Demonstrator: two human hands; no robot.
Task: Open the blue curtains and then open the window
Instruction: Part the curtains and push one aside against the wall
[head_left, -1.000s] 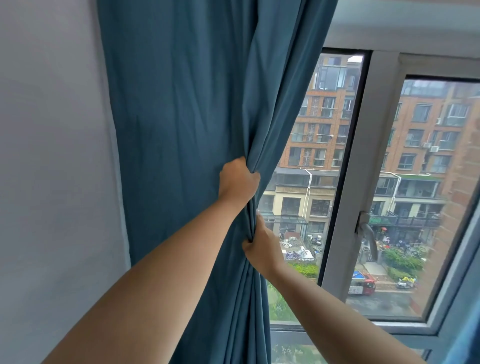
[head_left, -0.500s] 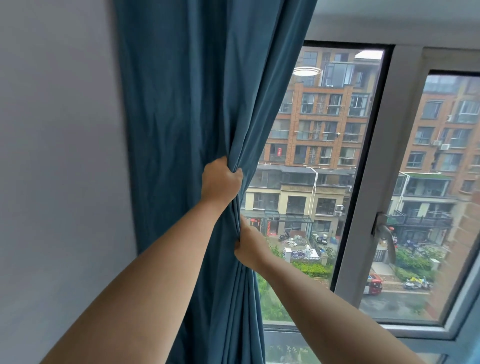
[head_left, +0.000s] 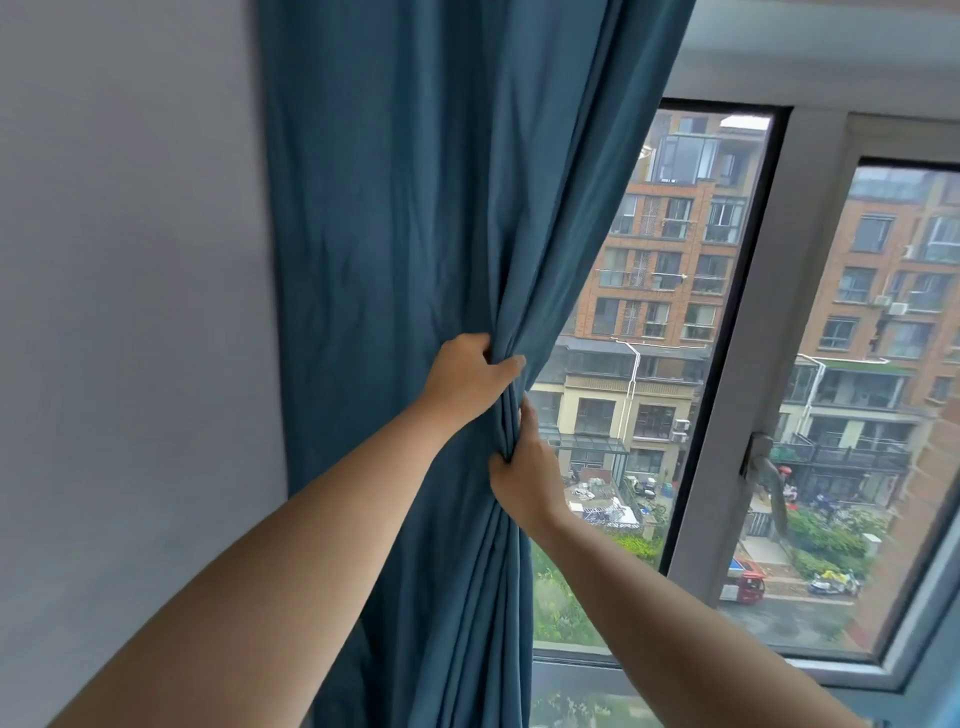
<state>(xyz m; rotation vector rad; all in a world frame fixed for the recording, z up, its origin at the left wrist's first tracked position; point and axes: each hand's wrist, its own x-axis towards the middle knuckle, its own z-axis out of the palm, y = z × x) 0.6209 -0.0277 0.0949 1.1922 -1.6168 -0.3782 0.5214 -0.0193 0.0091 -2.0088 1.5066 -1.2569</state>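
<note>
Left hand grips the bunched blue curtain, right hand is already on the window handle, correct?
No. The head view shows the right hand also gripping the blue curtain, just below the left hand; the window handle is untouched.

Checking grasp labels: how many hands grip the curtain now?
2. The left hand grips the gathered blue curtain higher up; the right hand grips it just below. No other hand is visible.
</note>
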